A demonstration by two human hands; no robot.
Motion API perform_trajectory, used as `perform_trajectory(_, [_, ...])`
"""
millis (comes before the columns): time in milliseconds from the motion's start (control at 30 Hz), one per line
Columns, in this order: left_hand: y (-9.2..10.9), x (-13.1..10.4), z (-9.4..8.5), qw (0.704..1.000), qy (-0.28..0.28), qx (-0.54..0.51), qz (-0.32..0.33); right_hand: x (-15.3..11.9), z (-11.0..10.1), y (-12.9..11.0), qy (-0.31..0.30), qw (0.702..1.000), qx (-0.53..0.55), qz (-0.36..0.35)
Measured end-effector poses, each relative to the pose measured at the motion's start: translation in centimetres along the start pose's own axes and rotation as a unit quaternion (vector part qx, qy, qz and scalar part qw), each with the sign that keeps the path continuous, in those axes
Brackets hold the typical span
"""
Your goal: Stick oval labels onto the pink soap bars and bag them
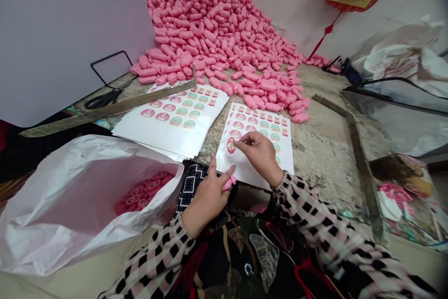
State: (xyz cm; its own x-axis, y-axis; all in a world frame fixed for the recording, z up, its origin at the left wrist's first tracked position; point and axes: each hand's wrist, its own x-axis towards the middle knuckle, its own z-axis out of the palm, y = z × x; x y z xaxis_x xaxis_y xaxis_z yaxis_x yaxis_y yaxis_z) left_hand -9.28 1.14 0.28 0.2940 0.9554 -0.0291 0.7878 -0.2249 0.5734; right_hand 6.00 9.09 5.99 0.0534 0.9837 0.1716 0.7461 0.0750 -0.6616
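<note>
A small pink bottle-shaped piece (pixel 229 183) pokes out of my left hand (pixel 209 196), which is closed around it at the table's front edge. My right hand (pixel 261 153) is over the right stack of sticker sheets (pixel 285 149), thumb and index finger pinching an oval pink sticker (pixel 231 145) by its right side. Whether that sticker is fully off the sheet, I cannot tell. Rows of pink and green stickers cover the sheet's upper part. Farther left lies another stack of sticker sheets (pixel 164 138).
A large heap of pink pieces (pixel 217 28) rises against the wall. A wooden strip (pixel 115 107) lies across the left sheets, beside black scissors (pixel 103 98). At front left, an open white sack (pixel 70 163) holds labelled pink pieces (pixel 145 191). Another strip (pixel 359 154) edges the table's right.
</note>
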Motion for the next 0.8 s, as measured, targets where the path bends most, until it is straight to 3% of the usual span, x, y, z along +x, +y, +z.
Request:
perform_trajectory(100, [-0.2, -0.5, -0.5, 0.998, 0.030, -0.051, -0.011, 0.8, -0.4, 0.8, -0.023, 0.998, 0.060, 0.015])
perform_trajectory(167, [-0.1, -1.0, -1.4, 0.991, 0.088, -0.099, -0.016, 0.7, -0.4, 1.3, -0.030, 0.993, 0.115, 0.019])
perform_trajectory(267, [0.4, -1.4, -3.1, 0.950, 0.148, -0.266, -0.064, -0.4, -0.5, 1.1, -0.041, 0.971, 0.232, 0.031])
perform_trajectory(333, [1.0, -1.0, -4.1, 0.869, 0.104, -0.469, -0.117, -1.5, -0.8, 0.1, -0.058, 0.950, 0.304, 0.035])
perform_trajectory(400, [1.7, -0.2, -4.7, 0.737, 0.028, -0.655, -0.165, -2.5, -1.2, -1.0, -0.079, 0.936, 0.340, 0.033])
perform_trajectory(467, [2.2, 0.8, -5.0, 0.626, -0.014, -0.754, -0.199, -3.4, -1.7, -1.7, -0.096, 0.932, 0.348, 0.025])
perform_trajectory(500, [2.4, 1.3, -4.9, 0.593, -0.023, -0.776, -0.212, -3.6, -1.8, -1.9, -0.101, 0.933, 0.345, 0.021])
perform_trajectory(567, [2.7, 2.1, -4.8, 0.568, -0.032, -0.791, -0.226, -4.0, -1.9, -1.8, -0.107, 0.936, 0.336, 0.017])
perform_trajectory(800, [3.1, 2.8, -4.3, 0.563, -0.068, -0.795, -0.215, -4.4, -1.6, -0.9, -0.115, 0.932, 0.342, 0.021])
